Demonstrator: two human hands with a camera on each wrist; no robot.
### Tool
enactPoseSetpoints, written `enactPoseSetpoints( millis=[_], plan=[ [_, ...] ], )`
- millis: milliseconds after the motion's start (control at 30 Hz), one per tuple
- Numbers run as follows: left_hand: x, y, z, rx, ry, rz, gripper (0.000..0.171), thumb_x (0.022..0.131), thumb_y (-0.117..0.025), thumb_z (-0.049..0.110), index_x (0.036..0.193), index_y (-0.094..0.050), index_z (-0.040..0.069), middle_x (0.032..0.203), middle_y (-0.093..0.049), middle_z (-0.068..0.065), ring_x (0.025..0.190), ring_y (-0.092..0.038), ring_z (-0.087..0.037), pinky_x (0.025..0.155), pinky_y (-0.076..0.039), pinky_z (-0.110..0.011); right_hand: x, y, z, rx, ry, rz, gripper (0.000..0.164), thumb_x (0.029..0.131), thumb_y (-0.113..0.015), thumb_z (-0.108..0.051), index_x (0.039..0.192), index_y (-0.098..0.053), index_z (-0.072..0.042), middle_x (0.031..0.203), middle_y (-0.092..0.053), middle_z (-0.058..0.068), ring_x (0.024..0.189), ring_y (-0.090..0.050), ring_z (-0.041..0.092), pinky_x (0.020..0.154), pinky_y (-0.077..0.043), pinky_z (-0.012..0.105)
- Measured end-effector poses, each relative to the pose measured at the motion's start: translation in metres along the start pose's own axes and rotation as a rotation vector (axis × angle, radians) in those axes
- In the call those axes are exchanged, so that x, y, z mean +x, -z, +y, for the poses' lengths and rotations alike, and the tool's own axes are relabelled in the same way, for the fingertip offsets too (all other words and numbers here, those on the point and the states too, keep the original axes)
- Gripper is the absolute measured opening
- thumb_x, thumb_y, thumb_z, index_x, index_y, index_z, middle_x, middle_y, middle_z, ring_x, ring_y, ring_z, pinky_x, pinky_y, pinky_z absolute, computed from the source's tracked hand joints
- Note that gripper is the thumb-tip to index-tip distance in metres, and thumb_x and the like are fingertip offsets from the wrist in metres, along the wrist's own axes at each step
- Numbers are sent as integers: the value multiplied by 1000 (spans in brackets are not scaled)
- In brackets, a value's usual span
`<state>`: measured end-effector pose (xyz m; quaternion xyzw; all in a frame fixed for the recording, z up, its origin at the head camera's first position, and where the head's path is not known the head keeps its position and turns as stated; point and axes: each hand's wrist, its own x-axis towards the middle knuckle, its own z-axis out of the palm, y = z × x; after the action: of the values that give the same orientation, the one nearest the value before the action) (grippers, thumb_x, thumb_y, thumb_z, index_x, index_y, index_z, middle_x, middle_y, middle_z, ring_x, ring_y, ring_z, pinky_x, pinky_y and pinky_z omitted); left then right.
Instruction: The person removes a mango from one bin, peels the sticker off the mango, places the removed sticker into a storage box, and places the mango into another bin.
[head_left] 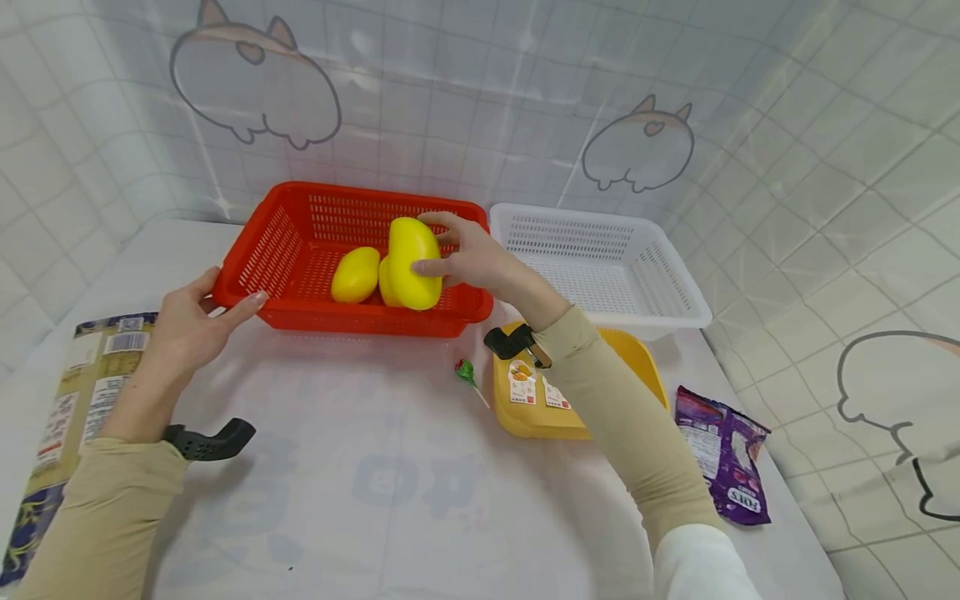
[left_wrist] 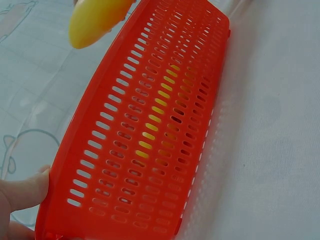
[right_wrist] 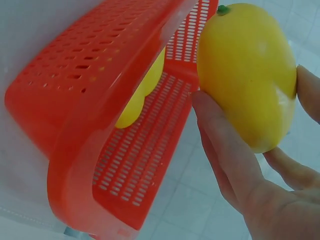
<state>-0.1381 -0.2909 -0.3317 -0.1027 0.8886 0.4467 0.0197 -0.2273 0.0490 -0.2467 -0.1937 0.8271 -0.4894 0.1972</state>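
My right hand (head_left: 468, 254) holds a yellow mango (head_left: 415, 265) between thumb and fingers, above the right part of the red basket (head_left: 367, 321). In the right wrist view, this mango (right_wrist: 247, 75) shows a small green stem end, and the fingers (right_wrist: 227, 145) lie along its side. Inside the basket are two more yellow mangoes, one (head_left: 356, 275) in plain sight and the other partly hidden behind the held one. My left hand (head_left: 193, 321) grips the basket's near left corner by the rim; in the left wrist view its thumb (left_wrist: 30, 192) touches the rim.
Right of the red basket stands a white basket (head_left: 686, 287). Before it sits a yellow container (head_left: 540, 421) with stickers, partly under my right arm. A lollipop (head_left: 467, 372) lies beside it. A purple packet (head_left: 723, 458) lies far right, a gold package (head_left: 90, 383) far left.
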Motion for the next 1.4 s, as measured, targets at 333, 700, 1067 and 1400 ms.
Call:
enactPoseSetpoints(
  millis=[333, 700, 1067, 1400],
  plan=[
    [0, 0, 0, 10, -4, 2, 102, 95, -48, 64, 158, 7, 5, 165, -9, -25, 144, -23, -51, 107, -37, -68, 12, 3, 0, 35, -48, -20, 70, 92, -71, -14, 153, -36, -17, 145, -45, 14, 120, -55, 28, 91, -59, 40],
    [0, -1, 0, 5, 13, 5, 102, 94, -48, 65, 158, 7, 7, 165, -5, -23, 146, -20, -51, 106, -37, -68, 35, 11, -4, 21, -147, -86, 70, 95, -67, -13, 155, -30, -19, 148, -42, 12, 124, -53, 26, 89, -60, 37],
    [0, 0, 0, 4, 13, -1, 102, 94, -48, 65, 158, 7, 8, 166, -5, -23, 146, -20, -50, 106, -37, -68, 55, 19, 0, 81, -232, -119, 68, 98, -62, -13, 156, -29, -23, 150, -38, 5, 121, -54, 26, 94, -58, 41],
    [-1, 0, 0, 1, 6, 3, 102, 94, -49, 65, 158, 6, 7, 165, -7, -24, 146, -20, -51, 106, -37, -68, 76, 22, 16, 162, -358, -92, 69, 99, -60, -12, 158, -27, -24, 154, -35, 7, 127, -51, 30, 105, -49, 50]
  ],
)
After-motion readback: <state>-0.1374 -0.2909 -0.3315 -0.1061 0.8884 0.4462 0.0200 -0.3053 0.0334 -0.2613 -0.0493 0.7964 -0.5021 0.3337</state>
